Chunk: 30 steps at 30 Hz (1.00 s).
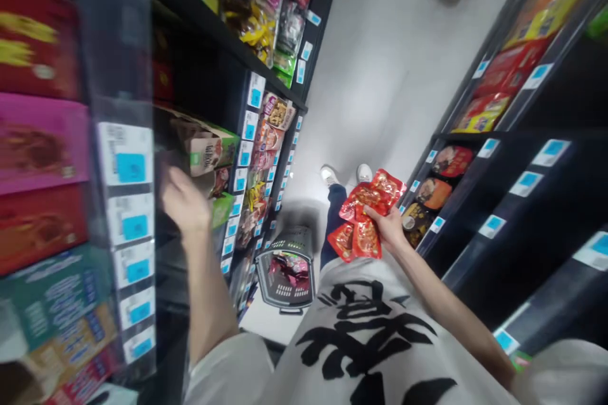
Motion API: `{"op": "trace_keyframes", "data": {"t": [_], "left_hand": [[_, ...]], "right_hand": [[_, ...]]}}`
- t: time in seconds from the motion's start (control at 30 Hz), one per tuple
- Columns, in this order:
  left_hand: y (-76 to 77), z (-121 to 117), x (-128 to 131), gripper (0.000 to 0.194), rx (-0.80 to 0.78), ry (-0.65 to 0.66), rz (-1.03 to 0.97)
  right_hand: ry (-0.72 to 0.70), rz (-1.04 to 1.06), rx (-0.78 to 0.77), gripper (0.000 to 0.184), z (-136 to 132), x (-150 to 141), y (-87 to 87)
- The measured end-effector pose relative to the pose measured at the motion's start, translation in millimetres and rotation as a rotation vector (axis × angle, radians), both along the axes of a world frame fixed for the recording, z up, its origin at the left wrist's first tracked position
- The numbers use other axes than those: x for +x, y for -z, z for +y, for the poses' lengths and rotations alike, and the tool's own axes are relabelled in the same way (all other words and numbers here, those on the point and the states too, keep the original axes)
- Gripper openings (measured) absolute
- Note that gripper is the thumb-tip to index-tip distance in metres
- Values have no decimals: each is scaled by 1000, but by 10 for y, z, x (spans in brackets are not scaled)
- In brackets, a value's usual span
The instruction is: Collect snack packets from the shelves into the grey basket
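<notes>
My right hand [390,227] is closed on a bunch of several red snack packets [365,212], held in front of my waist. My left hand [183,199] is raised toward the dark shelf [190,82] on the left, close to a brown and green carton [209,150]; it is smeared by motion and its fingers are hard to read. Nothing shows plainly in it. A grey shopping basket [287,269] stands on the floor below, between my left arm and my legs, with pink packets inside.
Black shelving lines both sides of a narrow aisle, with blue price tags [130,167] along the edges. Boxes in red, pink and green fill the near left. Dark bowls and red packs [484,113] sit on the right shelves. Pale floor [389,75] runs ahead.
</notes>
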<state>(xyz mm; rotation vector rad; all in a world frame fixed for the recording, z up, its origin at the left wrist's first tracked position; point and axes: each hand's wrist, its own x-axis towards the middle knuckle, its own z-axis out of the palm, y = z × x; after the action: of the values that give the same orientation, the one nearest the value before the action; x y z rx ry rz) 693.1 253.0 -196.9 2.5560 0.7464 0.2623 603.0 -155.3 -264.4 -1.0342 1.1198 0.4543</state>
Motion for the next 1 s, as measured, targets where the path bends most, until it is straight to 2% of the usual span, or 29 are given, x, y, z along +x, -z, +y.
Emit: {"op": "trace_keyframes", "data": {"t": [0.03,0.07,0.1,0.13,0.2,0.23,0.3,0.37,0.43,0.53,0.6,0.67,0.77,0.87,0.93,1.0], "left_hand": [[-142,-297,-239,78,12,19,-71],[-293,-619,-486,74,-58,33,-99],[-446,-949,-729,68,-210,22,-71],[-594,-1271,-959,65,-447,22,21],[-860,-1829,-1349,75,-965,-29,162],[-972,-2043,-1496,84,-1149,-61,211],[-1148,-2320,-1678,103,-1347,-143,206],[-1270,-2423,-1721,110,-1357,-227,115],[-1372,-2422,-1664,108,-1264,-279,20],[-1537,-2375,-1510,109,-1053,-226,-4],[-1634,-2363,-1435,99,-944,-152,-4],[-1680,-2367,-1420,75,-913,-115,-45],[-1635,-2366,-1528,52,-942,-158,-157],[-1512,-2295,-1754,52,-948,-260,-226],[-1425,-2203,-1903,53,-880,-379,-292],[-1355,-2106,-1995,59,-771,-497,-396]], "right_hand": [[18,-21,7,41,42,35,-119],[37,-42,13,40,86,70,-250],[56,-65,21,39,131,104,-389],[73,-91,32,39,177,135,-535],[102,-149,48,39,262,184,-826],[110,-179,51,39,301,198,-966],[106,-235,48,41,373,205,-1216],[80,-295,25,43,441,188,-1416],[44,-339,-5,45,506,163,-1560],[10,-363,-45,47,596,140,-1698],[-16,-378,-44,45,642,146,-1768],[-70,-408,-19,42,668,170,-1840],[-166,-462,33,35,655,247,-1951],[-161,-505,42,36,568,368,-2048],[-122,-543,20,41,485,430,-2104],[-161,-582,17,46,421,429,-2150]]}}
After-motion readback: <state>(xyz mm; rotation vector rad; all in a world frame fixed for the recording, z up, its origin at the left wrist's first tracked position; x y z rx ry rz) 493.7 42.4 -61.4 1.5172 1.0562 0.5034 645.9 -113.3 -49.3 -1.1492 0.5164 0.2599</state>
